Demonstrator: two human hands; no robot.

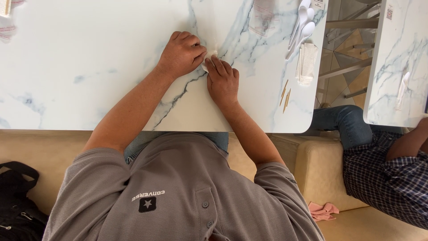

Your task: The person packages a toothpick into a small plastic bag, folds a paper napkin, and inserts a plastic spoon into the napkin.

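Note:
Both of my hands rest on a white marble-patterned table (89,67) and meet at a small white piece of folded paper (210,58). My left hand (180,54) is curled, and its fingertips pinch the paper's left edge. My right hand (222,81) lies flatter, with its fingers pressing on the paper from below and to the right. Most of the paper is hidden under the fingers.
White plastic spoons (303,24), a stack of napkins (306,62), a few toothpicks (285,93) and a clear packet (264,18) lie at the table's right end. Another person (388,174) sits at a second table (397,58). A black bag (18,201) and a pink cloth (323,210) lie on the bench.

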